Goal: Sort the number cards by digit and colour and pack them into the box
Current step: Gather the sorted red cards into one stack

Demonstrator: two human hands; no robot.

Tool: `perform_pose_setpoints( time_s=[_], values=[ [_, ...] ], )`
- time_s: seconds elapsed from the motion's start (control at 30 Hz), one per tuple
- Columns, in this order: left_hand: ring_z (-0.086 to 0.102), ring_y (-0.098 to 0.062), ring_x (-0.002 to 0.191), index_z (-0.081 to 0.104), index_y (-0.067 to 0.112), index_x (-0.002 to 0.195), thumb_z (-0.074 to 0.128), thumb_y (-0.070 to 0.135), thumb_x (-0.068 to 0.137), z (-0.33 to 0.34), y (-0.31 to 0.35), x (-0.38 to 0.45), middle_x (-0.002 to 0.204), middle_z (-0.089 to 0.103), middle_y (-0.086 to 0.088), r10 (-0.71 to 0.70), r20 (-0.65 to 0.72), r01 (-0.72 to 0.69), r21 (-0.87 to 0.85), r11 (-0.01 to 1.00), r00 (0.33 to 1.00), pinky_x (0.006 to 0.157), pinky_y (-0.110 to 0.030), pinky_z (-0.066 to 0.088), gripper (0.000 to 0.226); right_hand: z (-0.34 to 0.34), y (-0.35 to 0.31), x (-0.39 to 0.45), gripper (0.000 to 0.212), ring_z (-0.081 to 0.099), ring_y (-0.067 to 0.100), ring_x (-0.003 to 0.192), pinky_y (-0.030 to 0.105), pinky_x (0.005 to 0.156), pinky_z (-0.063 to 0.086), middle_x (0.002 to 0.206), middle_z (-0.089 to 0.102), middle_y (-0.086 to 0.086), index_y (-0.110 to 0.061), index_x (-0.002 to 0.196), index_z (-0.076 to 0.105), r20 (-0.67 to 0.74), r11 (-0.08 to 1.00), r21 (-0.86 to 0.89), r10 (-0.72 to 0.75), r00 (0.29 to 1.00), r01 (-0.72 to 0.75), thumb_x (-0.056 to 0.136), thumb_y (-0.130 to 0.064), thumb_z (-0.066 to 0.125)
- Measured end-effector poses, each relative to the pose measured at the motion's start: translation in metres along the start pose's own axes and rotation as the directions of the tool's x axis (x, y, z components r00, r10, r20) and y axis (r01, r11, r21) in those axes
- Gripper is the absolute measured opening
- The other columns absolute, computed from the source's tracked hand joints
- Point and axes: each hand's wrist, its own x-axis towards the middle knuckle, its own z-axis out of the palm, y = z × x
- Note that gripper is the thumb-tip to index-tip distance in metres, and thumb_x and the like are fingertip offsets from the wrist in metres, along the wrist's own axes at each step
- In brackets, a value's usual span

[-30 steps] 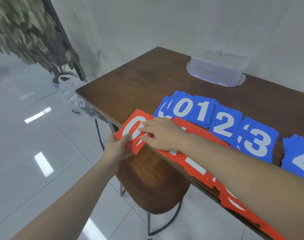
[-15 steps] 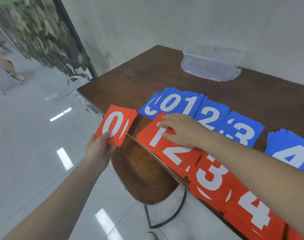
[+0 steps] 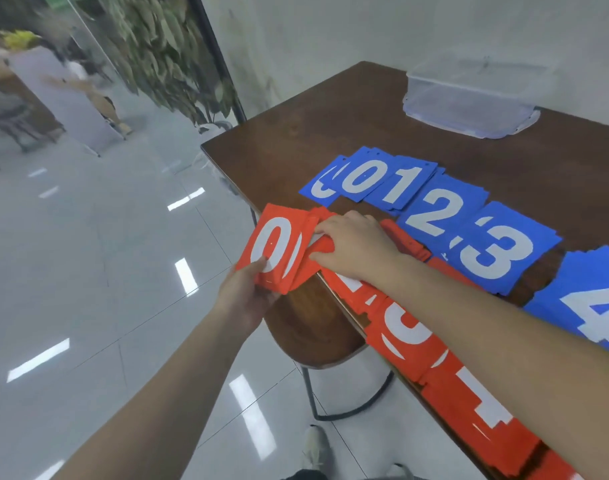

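Observation:
My left hand [image 3: 249, 294] grips a small stack of red 0 cards [image 3: 277, 249] at the table's near left corner, thumb on the top card. My right hand [image 3: 353, 245] lies over the first red pile on the table, its fingers curled round the edge of red cards [image 3: 322, 244] beside that stack. More red card piles [image 3: 410, 337] run along the near edge, partly under my right forearm. Blue card piles [image 3: 434, 209] showing 0, 1, 2, 3 and 4 lie in a row behind them. The clear plastic box [image 3: 469, 95] stands at the table's far side.
The brown table [image 3: 331, 126] has bare wood between the blue row and the box. A wooden chair [image 3: 317, 334] sits under the near edge. To the left are glossy floor tiles and a leafy plant [image 3: 164, 53].
My left hand brought the red 0 stack back from over the floor to the table's edge. My right hand shifted left onto the first red pile and meets the stack.

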Motion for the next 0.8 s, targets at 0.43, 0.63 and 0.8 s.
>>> perform_pose_setpoints(
  time_s=[0.43, 0.63, 0.8],
  values=[
    [0.072, -0.032, 0.103, 0.050, 0.019, 0.137, 0.068, 0.011, 0.095, -0.014, -0.004, -0.002, 0.124, 0.067, -0.009, 0.106, -0.135, -0.117, -0.076, 0.990, 0.985, 0.085, -0.050, 0.061, 0.047, -0.037, 0.021, -0.054, 0.029, 0.050, 0.012, 0.126, 0.037, 0.104, 0.045, 0.131, 0.058, -0.009, -0.028, 0.125, 0.062, -0.048, 0.979, 0.190, 0.091, 0.995, -0.081, 0.098, -0.037, 0.058],
    [0.074, -0.032, 0.099, 0.060, 0.009, 0.128, 0.066, 0.010, 0.096, -0.026, -0.008, -0.011, 0.116, 0.073, -0.012, -0.027, -0.003, 0.026, -0.226, 0.974, 1.000, 0.082, -0.045, 0.062, 0.033, -0.028, 0.014, -0.085, 0.033, 0.051, 0.016, 0.122, 0.039, 0.103, 0.045, 0.132, 0.062, -0.011, -0.031, 0.126, 0.067, 0.033, 0.986, -0.016, 0.169, 0.985, -0.168, 0.099, -0.039, 0.051],
    [0.076, -0.028, 0.093, 0.060, 0.009, 0.122, 0.065, 0.014, 0.097, -0.028, -0.017, -0.016, 0.106, 0.077, -0.011, -0.137, 0.067, 0.150, -0.263, 0.953, 0.988, 0.074, -0.040, 0.064, 0.025, -0.016, -0.025, -0.087, 0.039, 0.047, 0.020, 0.132, 0.050, 0.115, 0.031, 0.137, 0.058, -0.014, -0.038, 0.135, 0.061, 0.048, 0.984, -0.084, 0.160, 0.986, -0.156, 0.098, -0.042, 0.051]
  ],
)
